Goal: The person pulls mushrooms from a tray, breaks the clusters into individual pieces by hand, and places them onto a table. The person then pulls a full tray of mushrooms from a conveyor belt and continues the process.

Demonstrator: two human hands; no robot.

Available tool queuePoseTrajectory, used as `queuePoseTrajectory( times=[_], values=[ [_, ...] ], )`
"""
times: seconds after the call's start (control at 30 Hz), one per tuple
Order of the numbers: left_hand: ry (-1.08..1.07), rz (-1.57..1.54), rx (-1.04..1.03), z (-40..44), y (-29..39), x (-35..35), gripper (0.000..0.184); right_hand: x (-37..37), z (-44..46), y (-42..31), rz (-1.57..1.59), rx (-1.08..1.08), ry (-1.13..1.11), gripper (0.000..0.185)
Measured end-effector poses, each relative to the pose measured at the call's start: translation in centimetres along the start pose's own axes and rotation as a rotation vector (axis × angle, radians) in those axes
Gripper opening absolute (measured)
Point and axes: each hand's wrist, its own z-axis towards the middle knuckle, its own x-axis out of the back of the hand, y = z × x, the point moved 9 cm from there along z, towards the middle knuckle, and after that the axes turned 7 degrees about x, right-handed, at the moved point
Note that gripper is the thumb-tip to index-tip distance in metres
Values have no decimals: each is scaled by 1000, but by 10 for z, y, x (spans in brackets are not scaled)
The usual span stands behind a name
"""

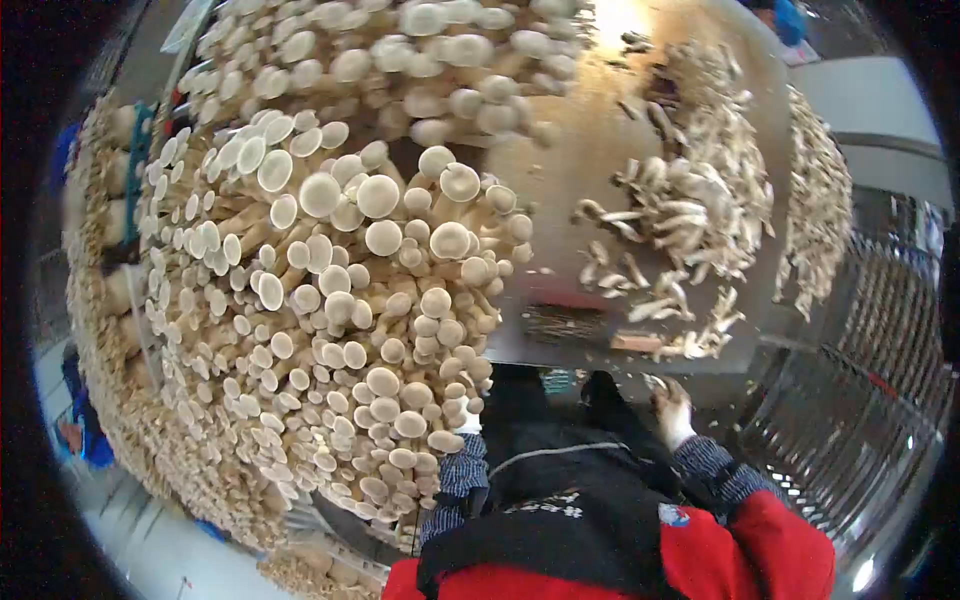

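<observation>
A large cluster of pale round-capped mushrooms (340,290) fills the left and middle of the view. My left hand (468,420) is mostly hidden behind its lower right edge; only a bit of white glove shows above the checked sleeve, so its fingers cannot be seen. To the right, below the table's front edge, is my right hand (672,405), in a white covering with fingers bent together around something small and pale that I cannot make out. Loose mushrooms (700,210) lie heaped on the metal table (570,200).
More mushroom clusters (400,60) stand at the back, and stacked ones (100,400) line the far left. A brown block (636,342) and a dark bristly piece (562,324) lie near the table's front edge. Slatted racks (850,380) stand at right.
</observation>
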Motion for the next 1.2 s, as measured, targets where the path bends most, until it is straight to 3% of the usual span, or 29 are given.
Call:
queuePoseTrajectory(
  times=[0.03, 0.07, 0.1, 0.13, 0.17, 0.23, 0.3, 0.37, 0.47, 0.5, 0.53, 0.57, 0.6, 0.63, 0.7, 0.77, 0.83, 0.87, 0.9, 0.97, 1.0, 1.07, 1.13, 1.17, 1.2],
  values=[
    [21, 7, -48, -15, 13, 8, 36, -3, 2, 0, 77, 3, -13, 26],
    [44, 16, -92, -30, 27, 16, 36, -12, -2, 25, 287, -241, -85, 38],
    [79, 31, -140, -44, 42, 25, 36, -3, 0, -10, 298, -140, -111, 41],
    [160, 124, -222, -59, 59, 35, 36, 0, 5, 2, 358, 15, -100, 47],
    [294, 316, -330, -71, 74, 49, 36, 6, -3, -24, 462, -153, -184, 45],
    [573, 660, -476, -93, 110, 62, 37, 13, 18, 24, 276, 143, -108, 40],
    [77, -422, -158, -68, 100, 48, 54, 49, 19, -23, 160, 227, -171, 35],
    [418, -458, -102, -59, 94, 37, 68, 63, 39, 7, 150, 364, -239, 30],
    [360, -356, 20, -66, 94, 57, 73, 91, 65, 64, 157, 480, -266, 26],
    [317, -264, 50, -77, 106, 71, 74, 107, 80, 105, 162, 376, -140, 27],
    [378, -195, 56, -91, 117, 80, 74, 140, 81, 115, 502, 317, -55, 27],
    [436, -123, 65, -108, 120, 80, 74, 155, 89, 152, 351, 372, -74, 28],
    [653, -171, -27, -128, 133, 89, 71, 190, 73, 163, 440, 130, -32, 27],
    [681, -183, -24, -136, 152, 96, 71, 226, 66, 160, 521, -88, 12, 27],
    [641, -220, -521, -180, 231, 97, 65, 240, 72, 258, 823, -135, 121, 25],
    [419, -386, -784, -231, 311, 118, 62, 300, 54, 270, 194, 80, 439, 31],
    [291, -331, -846, -233, 362, 96, 67, 293, 62, 378, 588, -46, 493, 38],
    [306, -239, -897, -241, 384, 95, 71, 304, 57, 373, 380, -173, 323, 43],
    [326, -152, -945, -248, 404, 97, 75, 282, 83, 479, 141, -96, 311, 48],
    [252, -30, -950, -242, 427, 83, 80, 327, 53, 367, -58, -434, 228, 42],
    [176, 25, -904, -239, 433, 77, 85, 316, 58, 364, -65, -430, 218, 42],
    [191, -25, -941, -234, 442, 70, 76, 312, 67, 283, -507, 408, 566, 54],
    [226, -32, -962, -235, 448, 68, 66, 277, 84, 182, -145, 482, 69, 50],
    [222, -29, -957, -232, 449, 67, 66, 262, 77, 132, -225, 716, 42, 47],
    [185, -27, -935, -227, 451, 66, 62, 230, 81, 113, -167, 863, -132, 49]
  ],
)
